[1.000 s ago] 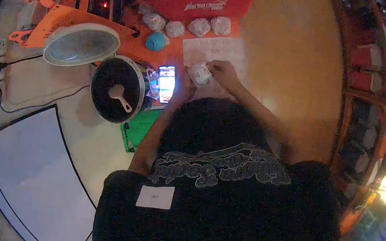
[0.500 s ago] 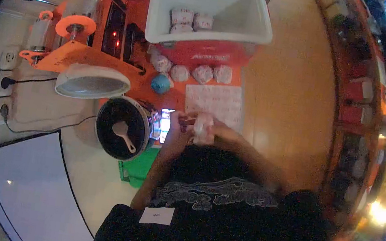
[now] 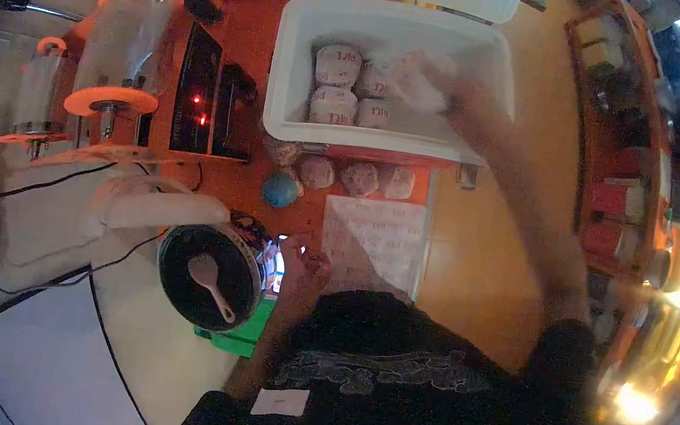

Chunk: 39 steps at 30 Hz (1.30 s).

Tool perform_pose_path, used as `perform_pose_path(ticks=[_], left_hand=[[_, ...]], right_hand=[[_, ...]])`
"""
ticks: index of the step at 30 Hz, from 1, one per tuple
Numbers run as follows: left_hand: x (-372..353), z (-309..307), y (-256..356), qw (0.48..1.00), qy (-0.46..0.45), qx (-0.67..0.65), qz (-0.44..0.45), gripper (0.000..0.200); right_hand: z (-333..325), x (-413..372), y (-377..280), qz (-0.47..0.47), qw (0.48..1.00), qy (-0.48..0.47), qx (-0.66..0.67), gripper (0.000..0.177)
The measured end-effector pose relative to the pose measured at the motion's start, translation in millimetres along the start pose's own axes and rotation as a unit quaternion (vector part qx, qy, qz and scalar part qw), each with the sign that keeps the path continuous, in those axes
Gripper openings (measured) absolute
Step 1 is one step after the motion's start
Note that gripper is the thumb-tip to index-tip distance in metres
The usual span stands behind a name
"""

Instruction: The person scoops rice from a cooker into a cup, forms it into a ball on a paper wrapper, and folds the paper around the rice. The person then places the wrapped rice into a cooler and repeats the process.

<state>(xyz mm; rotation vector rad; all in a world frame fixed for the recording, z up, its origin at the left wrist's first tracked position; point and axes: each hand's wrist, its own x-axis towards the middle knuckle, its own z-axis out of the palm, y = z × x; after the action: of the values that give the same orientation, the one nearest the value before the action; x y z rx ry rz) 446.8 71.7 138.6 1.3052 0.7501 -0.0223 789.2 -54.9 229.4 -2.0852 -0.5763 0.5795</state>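
My right hand (image 3: 449, 89) reaches into the white-lined cooler (image 3: 282, 128) and grips a white paper-wrapped bundle (image 3: 419, 80), both blurred by motion. To its left, several similar printed bundles (image 3: 333, 105) are stacked inside. My left hand (image 3: 308, 267) hovers beside a lit phone screen (image 3: 279, 269), its fingers loosely bent and apart with nothing visible between them. Printed wrapping paper (image 3: 379, 240) lies flat to the right of that hand. Between the paper and the cooler sits a row of wrapped bundles (image 3: 359, 179), with a blue ball-like thing (image 3: 281, 189) at the left.
A dark pot (image 3: 178, 285) holding a pale rice paddle (image 3: 211, 281) stands at left, its raised lid (image 3: 170, 212) behind. Past it are an orange-rimmed dispenser (image 3: 125, 43), a black device with red lights (image 3: 197, 97) and cords. A green container (image 3: 240, 333) sits below the pot. Shelves (image 3: 612, 190) line the right.
My right hand has carried the wrapped bundle from beside my left hand up into the cooler. My left hand has stayed near the phone and released the bundle. The view has shifted.
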Motion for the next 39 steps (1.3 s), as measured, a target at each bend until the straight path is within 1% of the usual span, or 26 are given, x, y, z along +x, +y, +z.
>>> perform_pose_path(ticks=[2, 3, 4, 5, 6, 7, 8, 9, 11, 12, 14, 15, 16, 18, 20, 21, 22, 23, 24, 25, 26, 27, 29, 33, 35, 39], left_hand=[[10, -5, -25, 0.999, -0.029, -0.026, 0.037, 0.058], [10, -1, -11, 0.999, -0.028, -0.028, 0.034, 0.058], [7, 5, 15, 0.998, -0.002, 0.052, 0.028, 0.058], [6, 7, 29, 0.991, 0.024, 0.133, 0.02, 0.058], [9, 3, 17, 0.991, 0.024, 0.132, 0.016, 0.058], [12, -3, -6, 0.999, 0.02, 0.038, -0.016, 0.059], [14, -8, -18, 0.997, 0.018, -0.057, -0.047, 0.061], [12, -5, -2, 0.997, 0.019, -0.059, -0.05, 0.061], [6, -1, 30, 0.986, 0.05, -0.12, -0.109, 0.065], [5, -4, 22, 0.985, 0.052, -0.123, -0.111, 0.065], [-1, -12, 0, 0.995, 0.015, -0.054, 0.081, 0.069], [-2, -13, -6, 0.995, 0.015, -0.056, 0.081, 0.069], [-2, -13, -10, 0.997, 0.028, -0.028, 0.068, 0.068], [-4, -12, 1, 0.998, 0.041, 0.001, 0.051, 0.068], [-2, -16, 19, 0.999, -0.008, 0.034, 0.017, 0.067], [-2, -21, 12, 0.999, -0.008, 0.036, 0.017, 0.067], [-1, -28, 0, 0.962, -0.026, -0.273, -0.009, 0.067], [-1, -28, 3, 0.83, -0.041, -0.556, -0.034, 0.067], [-5, -27, 7, 0.829, -0.039, -0.557, -0.032, 0.067], [-12, -24, 13, 0.955, -0.014, -0.296, -0.011, 0.067], [-17, -22, 21, 1.0, 0.012, -0.008, 0.01, 0.066], [-17, -22, 16, 1.0, 0.012, -0.008, 0.009, 0.066], [-15, -24, 6, 0.987, 0.013, 0.136, 0.088, 0.064], [-20, -29, 24, 0.977, -0.002, 0.181, 0.11, 0.062], [-27, -29, 35, 0.995, 0.032, 0.07, 0.069, 0.063], [-26, -39, 13, 0.992, 0.037, 0.083, 0.086, 0.066]], right_hand=[[14, 38, 26, 0.029, 0.988, -0.096, 0.12, 0.048], [23, 57, 41, 0.076, 0.984, -0.147, 0.067, 0.046], [35, 69, 63, 0.079, 0.983, -0.149, 0.067, 0.046], [49, 78, 86, 0.119, 0.959, -0.2, 0.159, 0.043], [58, 84, 101, 0.156, 0.923, -0.247, 0.25, 0.04], [65, 91, 110, 0.164, 0.916, -0.274, 0.243, 0.04], [74, 93, 116, 0.155, 0.922, -0.294, 0.199, 0.04], [76, 96, 119, 0.144, 0.928, -0.307, 0.156, 0.041], [80, 100, 121, 0.12, 0.933, -0.328, 0.088, 0.042], [83, 101, 122, 0.109, 0.934, -0.336, 0.059, 0.043], [85, 103, 123, 0.083, 0.935, -0.344, 0.007, 0.045], [86, 102, 123, 0.071, 0.937, -0.343, -0.009, 0.047], [88, 103, 121, 0.063, 0.937, -0.342, -0.027, 0.047], [90, 104, 115, 0.053, 0.941, -0.331, -0.04, 0.047], [88, 105, 108, 0.041, 0.945, -0.319, -0.054, 0.048], [88, 105, 105, 0.035, 0.947, -0.313, -0.06, 0.048], [86, 105, 101, 0.028, 0.949, -0.307, -0.065, 0.048], [87, 106, 99, 0.02, 0.951, -0.301, -0.073, 0.048], [88, 107, 97, 0.014, 0.952, -0.296, -0.08, 0.048], [89, 108, 94, 0.008, 0.952, -0.291, -0.089, 0.049], [92, 108, 93, 0.001, 0.953, -0.286, -0.099, 0.049], [92, 109, 92, -0.004, 0.954, -0.282, -0.105, 0.049], [92, 110, 87, -0.014, 0.953, -0.281, -0.112, 0.049], [81, 113, 72, -0.03, 0.948, -0.298, -0.112, 0.05], [81, 111, 65, -0.04, 0.943, -0.309, -0.116, 0.05], [104, 112, 65, -0.058, 0.939, -0.303, -0.154, 0.051]])
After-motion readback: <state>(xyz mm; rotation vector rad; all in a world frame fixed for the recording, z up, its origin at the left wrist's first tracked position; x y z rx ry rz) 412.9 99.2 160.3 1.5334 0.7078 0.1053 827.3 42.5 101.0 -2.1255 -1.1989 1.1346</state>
